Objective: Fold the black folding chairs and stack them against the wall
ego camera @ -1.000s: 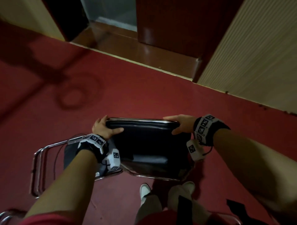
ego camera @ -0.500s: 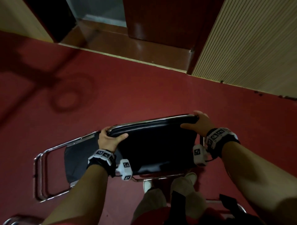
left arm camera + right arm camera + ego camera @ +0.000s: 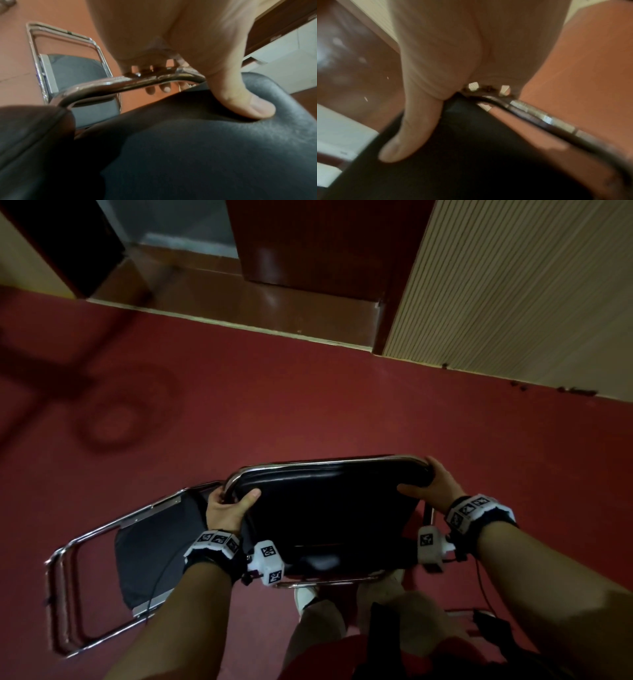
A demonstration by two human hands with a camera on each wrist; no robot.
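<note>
Chairs: two, the held chair [image 3: 329, 508] and the folded chair [image 3: 150, 556] flat on the red floor [image 3: 308, 405].
Left hand [image 3: 227, 510]: clasps the held chair's chrome frame.
Right hand [image 3: 435, 486]: likewise, though blurred.

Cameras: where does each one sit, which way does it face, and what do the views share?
Head: looks down at the held chair, left hand, right hand, both forearms, and a folded chair on the floor.
Left wrist: along the thumb at frame and cushion.
Right wrist: along the thumb, blurred.
Shared: the held chair.
</note>
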